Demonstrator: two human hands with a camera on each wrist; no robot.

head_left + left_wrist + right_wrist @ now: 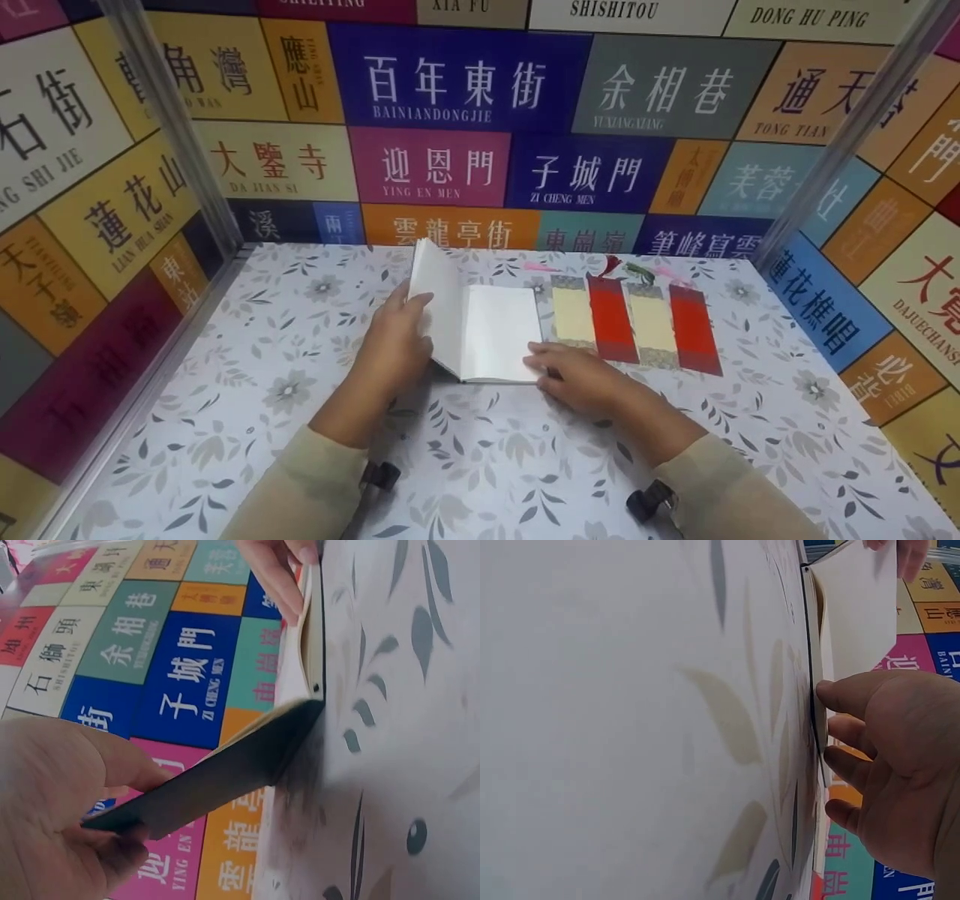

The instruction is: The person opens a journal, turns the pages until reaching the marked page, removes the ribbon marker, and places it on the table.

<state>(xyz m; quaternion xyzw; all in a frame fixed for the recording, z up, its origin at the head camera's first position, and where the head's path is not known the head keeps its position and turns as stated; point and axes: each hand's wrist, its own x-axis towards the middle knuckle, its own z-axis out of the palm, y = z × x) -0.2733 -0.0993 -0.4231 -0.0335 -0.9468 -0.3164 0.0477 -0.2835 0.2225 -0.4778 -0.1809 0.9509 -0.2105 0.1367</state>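
A notebook (501,330) with blank white pages lies open on the table. My left hand (397,337) grips its left side, which stands tilted up from the table. In the left wrist view, the thumb and fingers pinch the dark cover (217,780) from both faces. My right hand (589,379) rests at the lower right corner of the flat half. In the right wrist view, its thumb touches the edge of the page block (819,652), while the other fingers lie loosely spread along the book's side.
Right of the notebook lie bookmarks in a row: a cream one (574,315), a red one (613,319), another cream (651,322) and another red (694,326), with tassels at their tops. A leaf-patterned cloth (300,450) covers the table. Sign-printed panels (461,75) enclose its back and sides.
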